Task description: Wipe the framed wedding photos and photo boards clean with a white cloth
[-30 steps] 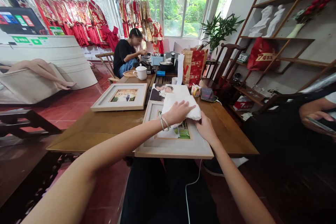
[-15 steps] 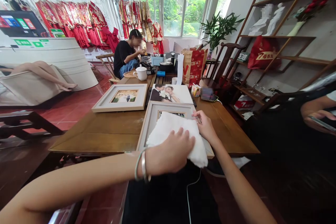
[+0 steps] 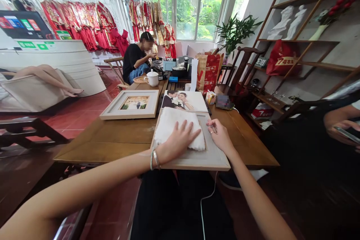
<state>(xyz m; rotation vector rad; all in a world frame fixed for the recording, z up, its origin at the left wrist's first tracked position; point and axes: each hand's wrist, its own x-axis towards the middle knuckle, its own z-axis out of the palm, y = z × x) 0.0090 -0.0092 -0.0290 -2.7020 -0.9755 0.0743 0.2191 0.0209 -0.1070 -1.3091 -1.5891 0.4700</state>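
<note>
My left hand (image 3: 180,140) lies flat with fingers spread on a white cloth (image 3: 168,122). The cloth covers the left and middle of a pale wooden picture frame (image 3: 194,165), so its picture is hidden. At that frame's right edge, my right hand (image 3: 221,135) is closed with its fingers curled over the rim. The near edge of the frame juts slightly past the table's edge towards me. Behind it lies a wedding photo print (image 3: 187,100) of a couple. A second picture frame (image 3: 153,101) with a small photo rests to the left.
The wooden table (image 3: 112,135) also bears a white lidded cup (image 3: 152,78), a red-and-brown paper bag (image 3: 208,71) and a small box (image 3: 210,97). A person (image 3: 137,56) sits at the far end. Another person's hand (image 3: 341,127) holds a phone at right. A white cable (image 3: 203,210) hangs near my lap.
My left hand and the cloth have moved away from me and to the left across the frame. The frame's near right part has come into view. My right hand stays at the edge.
</note>
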